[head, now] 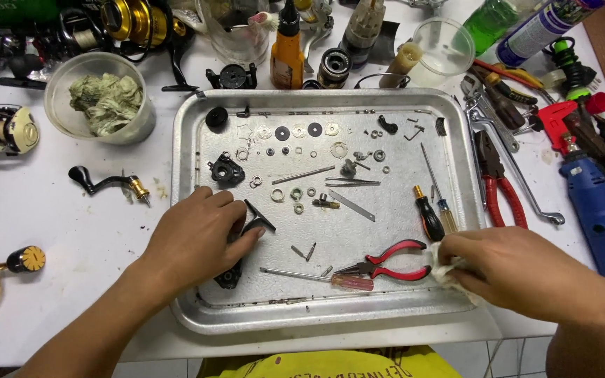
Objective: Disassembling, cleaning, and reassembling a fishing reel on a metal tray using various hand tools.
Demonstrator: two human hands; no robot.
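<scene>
White tabletop (71,231), crowded with tools and reel parts, carries a dented rectangular aluminium tray (456,182) at centre. I see my left hand (194,234) resting inside the tray's near-left part, fingers curled down and closed over a black angular reel body part (255,222), whose pointed arm sticks out past the fingertips and whose lower end shows below the palm. My right hand (519,269) lies over the tray's near-right corner, fingers pinched together on a crumpled white cloth (449,269).

Just left of the right hand, inside the tray, lie red-handled needle-nose pliers (393,262), and just in front of them a thin screwdriver with a clear red handle (348,281). Beyond the right hand sit a black-handled screwdriver (428,217) and an amber-handled one (448,215), side by side. Small washers, rings and screws (295,133) are spread in rows across the tray's far half, well apart from both hands.

Outside the tray, to the right, lie large red-handled pliers (502,192) and a blue rotary tool (600,217). To the far left stands a clear plastic cup holding a greenish rag (103,98); a black crank handle (103,182) lies near it on the table.
</scene>
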